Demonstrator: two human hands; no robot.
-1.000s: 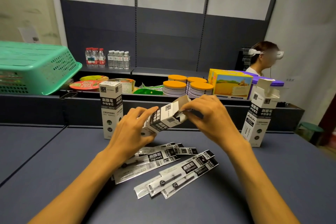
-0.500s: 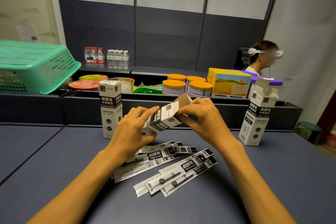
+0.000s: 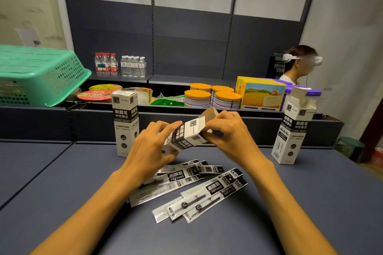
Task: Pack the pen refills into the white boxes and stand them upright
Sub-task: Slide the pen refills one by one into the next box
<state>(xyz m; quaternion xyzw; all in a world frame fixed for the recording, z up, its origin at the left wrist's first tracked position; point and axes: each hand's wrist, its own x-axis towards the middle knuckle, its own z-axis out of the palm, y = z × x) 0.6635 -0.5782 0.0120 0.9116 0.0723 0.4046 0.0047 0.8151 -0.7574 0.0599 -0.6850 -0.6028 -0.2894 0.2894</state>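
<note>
Left hand (image 3: 152, 147) curled around the lower body of a tilted white box (image 3: 187, 135) above the table (image 3: 310, 203), right hand (image 3: 228, 134) pinching its open top flap, packaged pen refills (image 3: 192, 188) scattered flat beneath, closed box (image 3: 125, 123) upright behind left, open-flapped box (image 3: 292, 130) upright at right.

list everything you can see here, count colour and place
boxes: 3, white and black; one closed upright left, one open-topped right, one tilted in both hands
refill packs: several, clear and black, loose on table under hands
table: 1, dark blue
basket: 1, green, tilted, far left
bottles: two clusters, back shelf
tins: 4, orange lids, shelf
carton: 1, yellow, shelf right
person: 1, headset, far right
left hand: holds box body
right hand: at box flap
</note>
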